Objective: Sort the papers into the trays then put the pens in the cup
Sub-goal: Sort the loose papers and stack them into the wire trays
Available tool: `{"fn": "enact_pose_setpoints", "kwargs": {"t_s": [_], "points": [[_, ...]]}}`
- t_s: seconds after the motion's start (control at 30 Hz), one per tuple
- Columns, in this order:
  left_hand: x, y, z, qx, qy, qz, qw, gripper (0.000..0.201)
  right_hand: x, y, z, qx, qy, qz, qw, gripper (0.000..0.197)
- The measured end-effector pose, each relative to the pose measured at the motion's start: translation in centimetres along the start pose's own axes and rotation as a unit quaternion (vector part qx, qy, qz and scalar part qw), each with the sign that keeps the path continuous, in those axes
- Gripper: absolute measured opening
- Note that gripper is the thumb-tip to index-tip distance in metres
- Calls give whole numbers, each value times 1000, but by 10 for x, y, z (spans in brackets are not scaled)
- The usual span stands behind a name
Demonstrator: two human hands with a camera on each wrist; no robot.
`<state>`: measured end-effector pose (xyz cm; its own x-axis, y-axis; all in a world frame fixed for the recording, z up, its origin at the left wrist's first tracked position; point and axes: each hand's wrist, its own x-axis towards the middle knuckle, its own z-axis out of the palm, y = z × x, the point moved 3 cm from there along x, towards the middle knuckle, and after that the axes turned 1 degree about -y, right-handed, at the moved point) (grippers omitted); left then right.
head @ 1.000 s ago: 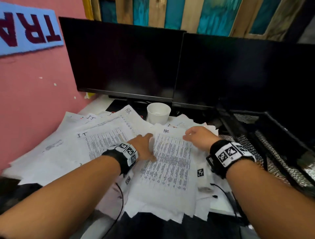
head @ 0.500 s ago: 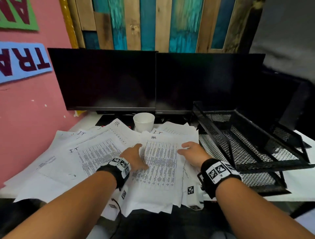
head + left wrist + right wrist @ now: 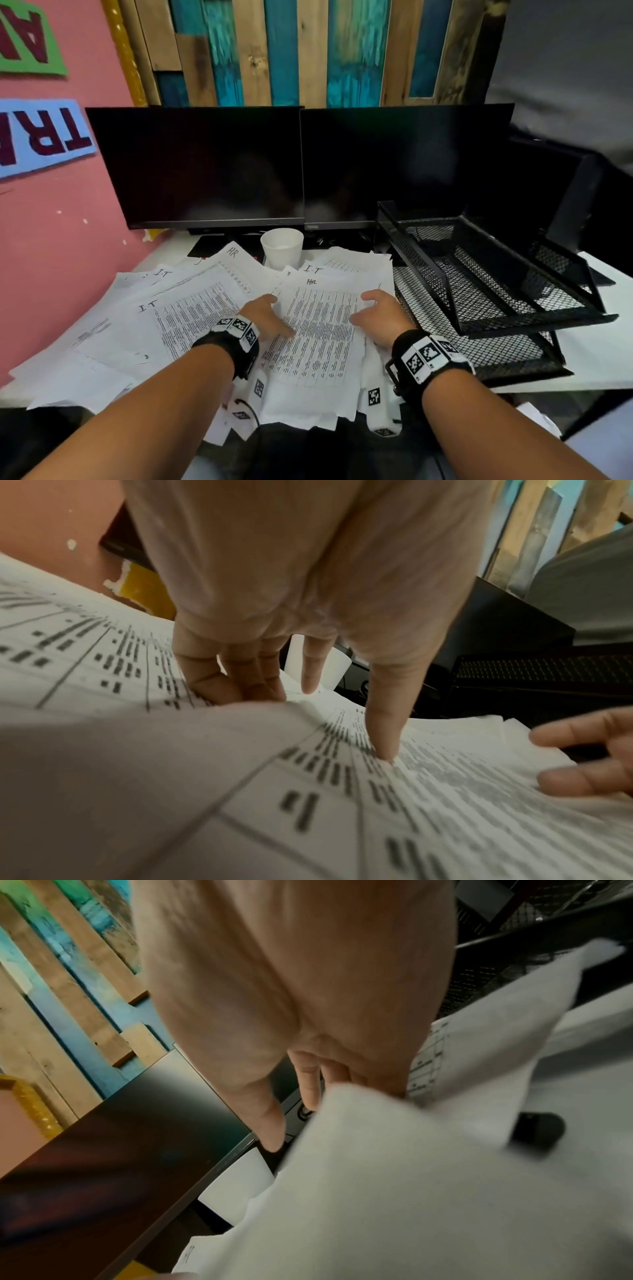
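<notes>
**Papers spread over the desk, both hands on the top HR sheet**

Papers [image 3: 191, 308] lie in a loose, overlapping heap across the white desk [image 3: 603, 346] in front of two dark monitors [image 3: 205, 164]; several carry handwritten marks, "IT" on some and "HR" on others. One printed sheet marked "HR" [image 3: 318, 329] lies on top near the middle; the left hand [image 3: 265, 317] grips its left edge, thumb pressed on the print and the other fingers tucked under the edge, as the left wrist view shows; the right hand [image 3: 378, 317] rests at the sheet's right edge with its fingers loosely bent and a little spread; whether it pinches the paper I cannot tell, since a blurred sheet hides the fingertips in the right wrist view. A white cup [image 3: 282, 247] stands upright behind the heap, just below the monitors; the black mesh trays [image 3: 496, 274], stacked in two tiers, sit just right of the papers.
</notes>
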<state>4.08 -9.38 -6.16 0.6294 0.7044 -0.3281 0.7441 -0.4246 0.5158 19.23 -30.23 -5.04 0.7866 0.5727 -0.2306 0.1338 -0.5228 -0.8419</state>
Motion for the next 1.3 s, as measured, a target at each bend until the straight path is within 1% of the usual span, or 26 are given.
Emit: {"fn": "enact_pose_setpoints", "kwargs": {"t_s": [0.1,0.2,0.27,0.3,0.37,0.4,0.43,0.5,0.53,0.57,0.63,0.67,0.7,0.73,0.77,0.8,0.83,0.87,0.9,0.93,1.0,1.07,1.13,1.2,1.27,1.3], "points": [[0,2,-1,-53,-15,-10,998,96,0,4,1,-18,10,-1,1000,71],[2,2,-1,-103,-15,-12,994,90,-1,7,3,2,41,-15,999,89],[4,-3,-2,-148,-6,-2,989,82,-1,8,4,27,43,-21,998,95],[6,-6,-3,-170,0,8,985,70,-2,8,4,42,42,-19,998,90],[3,-9,-7,-225,13,38,974,40,-5,6,2,62,46,-16,997,68],[3,-10,-10,-266,19,50,962,29,-7,4,1,75,46,-21,996,63],[1,-11,-13,-311,23,61,948,24,-7,2,0,88,44,-27,995,59],[-8,-10,-21,-382,25,75,921,22,-9,-4,0,116,40,-34,992,51],[-11,-9,-25,-407,20,81,909,23,-11,-7,1,130,39,-41,990,50],[-14,-10,-27,-430,16,88,899,24,-11,-10,2,145,40,-50,987,54],[-20,-11,-32,-447,9,93,890,27,-13,-16,5,162,65,-67,982,74],[-24,-12,-34,-442,5,98,892,29,-15,-19,4,161,89,-76,980,80],[-26,-14,-35,-442,1,103,891,30,-19,-23,4,167,105,-92,976,79],[-29,-16,-36,-437,-7,107,893,31,-21,-27,5,185,103,-100,972,68],[-29,-18,-37,-439,-10,110,892,30,-22,-30,6,202,79,-107,970,48],[-31,-22,-39,-431,-12,110,896,29,-23,-33,10,215,46,-105,970,35],[-32,-26,-41,-422,-8,107,900,29,-23,-34,14,229,9,-93,969,27],[-32,-31,-43,-408,4,102,907,33,-24,-34,20,248,-27,-71,966,25],[-29,-37,-45,-399,16,95,912,37,-24,-32,25,260,-59,-51,962,26],[-28,-43,-49,-394,32,82,915,32,-23,-30,30,269,-73,-36,960,27],[-30,-53,-57,-384,67,64,919,6,-19,-24,36,266,-81,-29,960,30],[-32,-69,-69,-353,115,47,927,6,-15,-16,40,261,-72,-17,963,33],[-30,-92,-82,-339,168,12,926,4,-10,-8,43,262,-60,1,963,35],[-31,-114,-92,-304,211,-40,928,10,-8,-3,43,265,-51,20,963,35],[-31,-134,-96,-255,228,-80,936,11,-7,2,43,253,-51,33,965,33],[-30,-142,-97,-236,226,-94,940,10,-6,4,43,238,-52,33,969,31]]}}
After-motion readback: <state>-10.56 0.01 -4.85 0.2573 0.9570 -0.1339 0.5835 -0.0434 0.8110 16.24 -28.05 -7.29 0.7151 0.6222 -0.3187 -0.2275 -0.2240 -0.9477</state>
